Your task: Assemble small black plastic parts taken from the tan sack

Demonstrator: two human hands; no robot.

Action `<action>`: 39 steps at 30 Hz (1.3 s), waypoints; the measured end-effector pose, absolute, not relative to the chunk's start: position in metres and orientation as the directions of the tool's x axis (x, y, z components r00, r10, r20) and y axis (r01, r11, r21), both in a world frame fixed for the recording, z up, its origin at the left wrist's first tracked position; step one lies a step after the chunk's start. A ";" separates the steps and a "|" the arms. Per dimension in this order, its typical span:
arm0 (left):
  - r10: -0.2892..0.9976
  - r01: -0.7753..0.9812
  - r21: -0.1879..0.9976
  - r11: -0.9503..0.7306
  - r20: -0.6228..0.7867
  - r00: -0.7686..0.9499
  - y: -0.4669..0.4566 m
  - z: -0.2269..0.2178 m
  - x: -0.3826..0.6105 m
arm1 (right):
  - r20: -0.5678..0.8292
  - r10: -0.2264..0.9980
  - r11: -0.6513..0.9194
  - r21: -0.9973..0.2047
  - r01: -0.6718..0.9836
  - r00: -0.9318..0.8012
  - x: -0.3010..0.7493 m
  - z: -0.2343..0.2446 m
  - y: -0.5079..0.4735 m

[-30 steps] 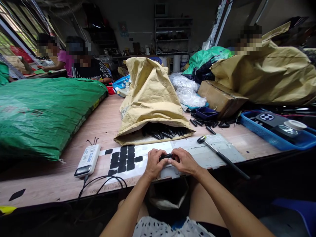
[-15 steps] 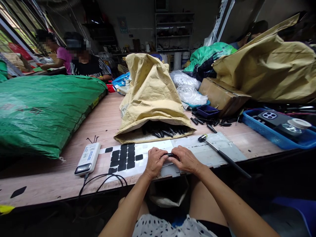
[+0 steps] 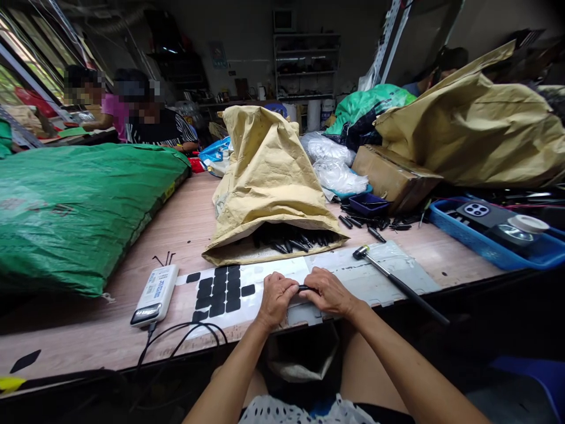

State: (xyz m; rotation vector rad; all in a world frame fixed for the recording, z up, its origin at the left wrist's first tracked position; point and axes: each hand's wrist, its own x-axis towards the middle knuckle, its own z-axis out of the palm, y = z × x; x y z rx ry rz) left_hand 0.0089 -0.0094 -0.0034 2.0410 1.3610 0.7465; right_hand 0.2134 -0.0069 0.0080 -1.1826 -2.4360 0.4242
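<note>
Between my two hands runs a slim black tube-shaped piece (image 3: 304, 288), mostly covered by fingers, so its exact kind does not show. My left hand (image 3: 278, 294) is closed on its left end, and my right hand (image 3: 331, 290) grips the other end. Both hands rest over the grey-white board (image 3: 348, 277) at the table's front edge. Straight ahead, a tan paper sack (image 3: 273, 182) lies with its mouth facing me, several black pen-like pieces (image 3: 295, 241) inside. To the right of my hands is a hammer (image 3: 397, 282) with a black handle.
A white power bank (image 3: 155, 294) with a black cable stands left, near black square stickers (image 3: 218, 291). A big green sack (image 3: 83, 218) fills the left side. At right are a blue basket (image 3: 472, 241) holding a phone, and a cardboard box (image 3: 392, 174). Two people sit at back left.
The whole view has tipped slightly, so things sit a little lower in the picture. Both hands keep their hold on the black piece, with hardly any movement.
</note>
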 end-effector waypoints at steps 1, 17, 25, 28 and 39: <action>0.932 0.613 0.720 -0.326 0.134 0.338 -0.010 -0.002 0.009 | 0.228 0.797 0.596 -0.450 0.665 -0.560 0.217 0.011 -0.008; 0.921 0.609 0.701 -0.370 0.193 0.338 -0.014 0.007 0.014 | 0.290 0.914 0.402 -0.557 0.726 -0.283 0.256 -0.007 0.010; 0.767 0.415 0.745 -0.522 0.197 0.611 -0.106 -0.006 0.033 | 0.298 0.910 0.409 -0.533 0.741 -0.288 0.257 -0.011 0.012; 0.888 0.584 0.774 -0.243 -0.064 0.455 -0.128 -0.047 0.034 | 0.299 0.911 0.405 -0.530 0.745 -0.283 0.257 -0.011 0.011; 0.862 0.635 0.770 -0.061 -0.280 0.422 -0.089 0.006 0.044 | 0.317 0.901 0.425 -0.509 0.748 -0.296 0.256 -0.011 0.010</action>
